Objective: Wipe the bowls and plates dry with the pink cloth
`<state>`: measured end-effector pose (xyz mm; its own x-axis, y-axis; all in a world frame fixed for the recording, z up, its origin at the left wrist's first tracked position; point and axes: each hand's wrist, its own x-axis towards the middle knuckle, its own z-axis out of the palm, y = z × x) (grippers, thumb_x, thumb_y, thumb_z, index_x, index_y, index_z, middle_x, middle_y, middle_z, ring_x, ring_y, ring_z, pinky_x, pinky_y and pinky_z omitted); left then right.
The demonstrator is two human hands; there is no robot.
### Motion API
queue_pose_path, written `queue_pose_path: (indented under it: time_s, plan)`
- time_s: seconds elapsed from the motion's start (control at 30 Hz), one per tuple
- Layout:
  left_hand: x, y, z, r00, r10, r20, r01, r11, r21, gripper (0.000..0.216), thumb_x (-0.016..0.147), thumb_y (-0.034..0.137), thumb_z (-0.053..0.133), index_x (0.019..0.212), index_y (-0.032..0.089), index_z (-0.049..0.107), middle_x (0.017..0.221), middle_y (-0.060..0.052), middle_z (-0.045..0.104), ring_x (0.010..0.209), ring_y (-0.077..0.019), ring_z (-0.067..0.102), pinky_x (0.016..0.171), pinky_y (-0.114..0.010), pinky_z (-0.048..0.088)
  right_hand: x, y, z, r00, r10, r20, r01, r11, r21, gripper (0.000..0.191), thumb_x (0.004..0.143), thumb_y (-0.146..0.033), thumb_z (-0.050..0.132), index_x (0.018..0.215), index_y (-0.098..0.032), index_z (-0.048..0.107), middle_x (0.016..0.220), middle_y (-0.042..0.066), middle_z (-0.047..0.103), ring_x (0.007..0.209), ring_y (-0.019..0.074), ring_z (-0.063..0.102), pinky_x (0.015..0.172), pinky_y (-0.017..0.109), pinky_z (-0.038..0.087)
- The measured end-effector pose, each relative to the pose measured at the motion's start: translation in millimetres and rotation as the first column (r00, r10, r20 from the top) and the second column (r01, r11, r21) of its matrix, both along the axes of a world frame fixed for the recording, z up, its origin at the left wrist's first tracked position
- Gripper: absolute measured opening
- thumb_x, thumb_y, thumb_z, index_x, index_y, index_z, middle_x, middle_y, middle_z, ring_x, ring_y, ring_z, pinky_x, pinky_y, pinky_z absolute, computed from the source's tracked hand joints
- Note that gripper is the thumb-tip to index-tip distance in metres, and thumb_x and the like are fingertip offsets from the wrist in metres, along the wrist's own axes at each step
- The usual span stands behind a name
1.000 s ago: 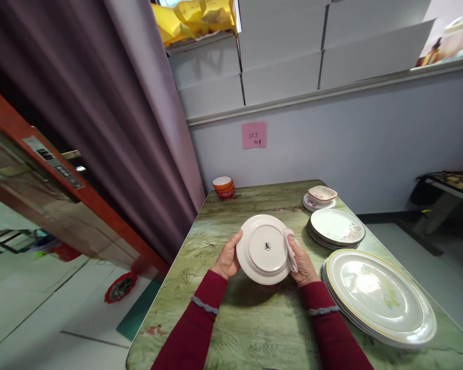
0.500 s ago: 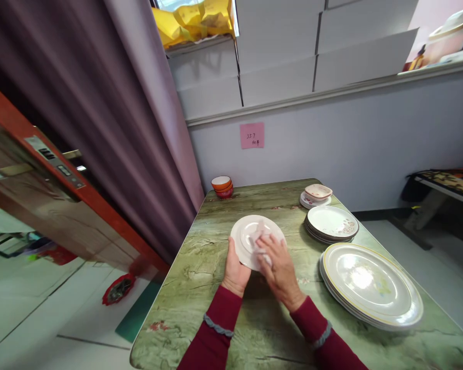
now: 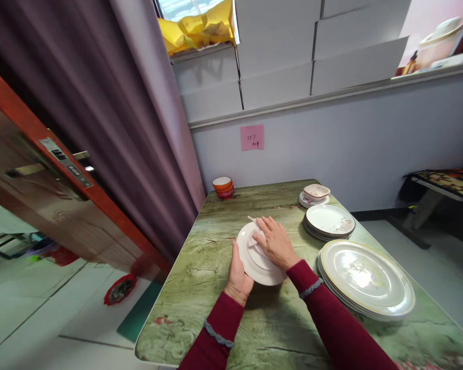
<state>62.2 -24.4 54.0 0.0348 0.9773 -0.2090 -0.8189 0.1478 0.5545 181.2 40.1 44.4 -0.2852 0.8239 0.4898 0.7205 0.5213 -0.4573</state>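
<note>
I hold a white plate [image 3: 256, 263] tilted above the green table [image 3: 216, 246]. My left hand [image 3: 239, 277] grips its near left rim, fingers wrapped round the edge. My right hand [image 3: 274, 240] lies over the plate's upper face and presses a small white cloth [image 3: 253, 231] against it, fingers close together. Part of the plate is hidden under the right hand. Both sleeves are dark red.
To the right lie a stack of large oval platters [image 3: 366, 280], a stack of flowered plates [image 3: 328, 222] and a small dish on saucers [image 3: 314, 194]. Orange bowls [image 3: 223, 186] stand at the far left corner by the purple curtain [image 3: 111, 118]. A wooden door [image 3: 54, 195] is left.
The right hand moved from the plate's right rim onto its face with the cloth, then slid toward the far edge. The left hand shifted to the near rim.
</note>
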Motion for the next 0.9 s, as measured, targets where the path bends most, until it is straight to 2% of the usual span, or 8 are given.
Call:
queue_pose_path:
  time_s: [0.13, 0.27, 0.33, 0.47, 0.57, 0.67, 0.8, 0.9]
  plan:
    - [-5, 4, 6.9, 0.996, 0.091, -0.005, -0.091, 0.996, 0.024, 0.063, 0.098, 0.060, 0.037, 0.142, 0.018, 0.055, 0.139, -0.013, 0.062, 0.137, -0.0302, 0.049, 0.117, -0.048, 0.037, 9, -12, -20.8, 0.986, -0.120, -0.113, 0.123, 0.992, 0.014, 0.056, 0.099, -0.044, 0.046, 0.151, -0.024, 0.040, 0.148, 0.015, 0.050, 0.140, 0.0355, 0.040, 0.110, 0.059, 0.034]
    - [-6, 7, 9.5, 0.996, 0.092, 0.007, -0.092, 0.996, 0.012, 0.068, 0.098, 0.062, 0.031, 0.138, 0.014, 0.058, 0.136, -0.015, 0.064, 0.137, -0.0293, 0.050, 0.116, -0.045, 0.038, -3, -48, -28.5, 0.964, -0.188, -0.188, 0.195, 0.980, 0.022, 0.058, 0.099, -0.040, 0.045, 0.152, -0.020, 0.038, 0.153, 0.016, 0.044, 0.145, 0.0366, 0.034, 0.114, 0.061, 0.029]
    - [-7, 6, 7.6, 0.998, 0.070, 0.004, -0.070, 0.998, -0.002, 0.070, 0.097, 0.063, 0.032, 0.136, 0.012, 0.059, 0.135, -0.017, 0.064, 0.136, -0.0296, 0.051, 0.115, -0.044, 0.039, -12, -67, -25.2, 0.978, -0.113, -0.174, 0.128, 0.989, 0.078, 0.055, 0.100, -0.036, 0.044, 0.152, -0.019, 0.040, 0.154, 0.015, 0.043, 0.146, 0.0337, 0.033, 0.118, 0.059, 0.026]
    - [-11, -1, 1.1, 0.997, -0.054, -0.057, 0.051, 0.997, -0.055, 0.066, 0.095, 0.063, 0.039, 0.135, 0.015, 0.061, 0.131, -0.017, 0.067, 0.133, -0.0306, 0.054, 0.112, -0.042, 0.044, -25, -88, -6.4, 0.983, 0.170, -0.069, -0.157, 0.975, 0.158, 0.052, 0.099, -0.030, 0.047, 0.149, -0.017, 0.044, 0.153, 0.011, 0.047, 0.144, 0.0280, 0.038, 0.121, 0.051, 0.026]
    - [-10, -7, -0.8, 0.996, -0.070, -0.049, 0.067, 0.996, -0.067, 0.056, 0.098, 0.057, 0.037, 0.135, 0.022, 0.061, 0.133, -0.011, 0.067, 0.135, -0.0276, 0.053, 0.109, -0.039, 0.047, -25, -80, 11.2, 0.956, 0.292, -0.002, -0.290, 0.950, 0.115, 0.054, 0.097, -0.033, 0.052, 0.148, -0.015, 0.046, 0.152, 0.011, 0.047, 0.144, 0.0275, 0.038, 0.120, 0.048, 0.030]
    - [-2, -12, -0.3, 0.997, -0.076, -0.004, 0.076, 0.995, -0.067, 0.055, 0.100, 0.055, 0.036, 0.134, 0.020, 0.061, 0.133, -0.011, 0.066, 0.135, -0.0275, 0.053, 0.110, -0.041, 0.046, -18, -58, 22.2, 0.951, 0.307, 0.044, -0.310, 0.948, 0.078, 0.053, 0.098, -0.037, 0.051, 0.147, -0.016, 0.047, 0.152, 0.011, 0.047, 0.145, 0.0287, 0.036, 0.120, 0.051, 0.027]
    - [9, -16, -1.7, 0.993, -0.101, 0.056, 0.105, 0.993, -0.059, 0.059, 0.098, 0.057, 0.040, 0.132, 0.014, 0.062, 0.129, -0.016, 0.068, 0.132, -0.0319, 0.055, 0.113, -0.049, 0.040, -4, -29, 18.0, 0.982, 0.180, 0.058, -0.182, 0.983, 0.025, 0.049, 0.102, -0.042, 0.043, 0.144, -0.018, 0.050, 0.150, 0.012, 0.050, 0.143, 0.0299, 0.038, 0.118, 0.056, 0.027]
    - [9, -16, -1.2, 0.995, -0.031, 0.094, 0.030, 1.000, 0.007, 0.059, 0.099, 0.056, 0.039, 0.134, 0.013, 0.061, 0.132, -0.016, 0.066, 0.133, -0.0313, 0.054, 0.116, -0.047, 0.036, 7, -21, 4.0, 0.999, 0.020, 0.026, -0.020, 1.000, 0.016, 0.050, 0.102, -0.043, 0.042, 0.145, -0.018, 0.048, 0.148, 0.015, 0.051, 0.141, 0.0311, 0.041, 0.114, 0.057, 0.032]
